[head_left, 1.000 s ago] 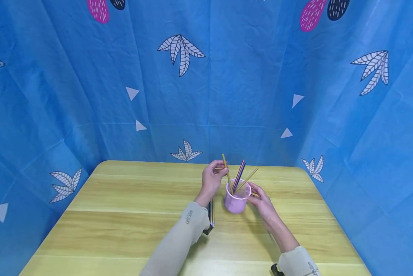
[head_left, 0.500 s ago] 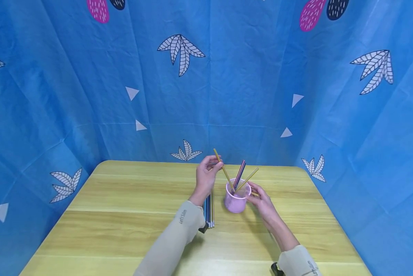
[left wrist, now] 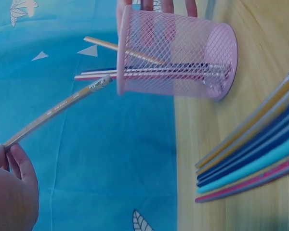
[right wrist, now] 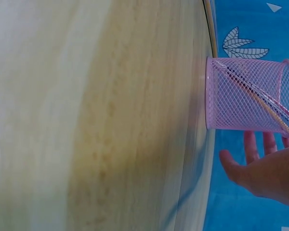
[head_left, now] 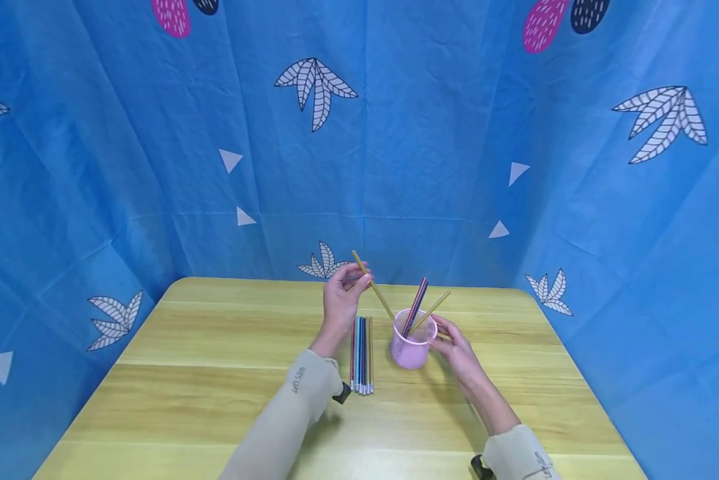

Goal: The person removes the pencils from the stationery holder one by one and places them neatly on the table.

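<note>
In the head view my left hand (head_left: 341,293) pinches a yellow pencil (head_left: 374,287) between thumb and fingertips. The pencil slants, its eraser end just by the rim of a pink mesh pencil cup (head_left: 409,355). Standing in the cup are another yellow pencil (head_left: 431,311) and a few dark and reddish pencils (head_left: 416,303). Beside the cup's right side is my right hand (head_left: 458,353), fingers against the mesh. From the right wrist view, that hand's thumb (right wrist: 231,166) looks apart from the cup (right wrist: 248,94). Fingers also show through the mesh in the left wrist view.
A row of several pencils (head_left: 362,357), yellow, dark blue, light blue and red, lies on the wooden table (head_left: 245,373) left of the cup. Their eraser ends point toward me. Blue patterned cloth (head_left: 395,153) hangs behind and at both sides of the table.
My left hand has moved left and slightly up with the yellow pencil, drawing its eraser end out of the cup. More of the pencil row now shows. The right hand and the cup stay put.
</note>
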The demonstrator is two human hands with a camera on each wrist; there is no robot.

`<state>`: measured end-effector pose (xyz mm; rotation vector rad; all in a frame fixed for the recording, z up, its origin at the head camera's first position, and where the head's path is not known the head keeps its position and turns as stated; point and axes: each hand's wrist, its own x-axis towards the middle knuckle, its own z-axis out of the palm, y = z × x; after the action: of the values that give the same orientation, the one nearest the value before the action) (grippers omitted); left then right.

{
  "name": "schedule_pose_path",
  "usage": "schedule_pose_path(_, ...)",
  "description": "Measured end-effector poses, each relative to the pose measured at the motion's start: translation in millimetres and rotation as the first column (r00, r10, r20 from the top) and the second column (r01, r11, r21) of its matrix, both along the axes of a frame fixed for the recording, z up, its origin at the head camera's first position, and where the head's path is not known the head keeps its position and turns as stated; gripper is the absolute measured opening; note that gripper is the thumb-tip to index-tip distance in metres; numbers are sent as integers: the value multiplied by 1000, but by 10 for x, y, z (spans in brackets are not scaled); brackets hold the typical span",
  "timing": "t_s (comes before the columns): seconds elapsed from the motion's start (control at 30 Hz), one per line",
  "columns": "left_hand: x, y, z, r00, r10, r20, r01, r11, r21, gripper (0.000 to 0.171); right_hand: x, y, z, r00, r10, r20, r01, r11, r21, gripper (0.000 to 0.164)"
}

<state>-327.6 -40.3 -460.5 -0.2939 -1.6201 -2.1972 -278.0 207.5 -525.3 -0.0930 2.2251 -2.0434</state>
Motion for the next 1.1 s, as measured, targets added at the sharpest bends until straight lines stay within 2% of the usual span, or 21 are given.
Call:
schedule_pose_path(0.2, 41, -163, 41, 1000, -1, 2, 1, 999, 44, 31, -11, -3, -7, 1000, -4, -3, 4, 1000, 4, 60)
schedule_pose_path(0.53, 153, -396, 78, 999, 24, 21, -24, 999, 36, 24, -23, 3, -11, 1000, 1, 1, -1, 1000, 9, 60)
schedule_pose_path(1.1, 357, -720, -40, 989, 66, 129, -67, 998, 1, 30, -14, -10, -20, 1000, -6, -15, 6, 1000, 3, 60)
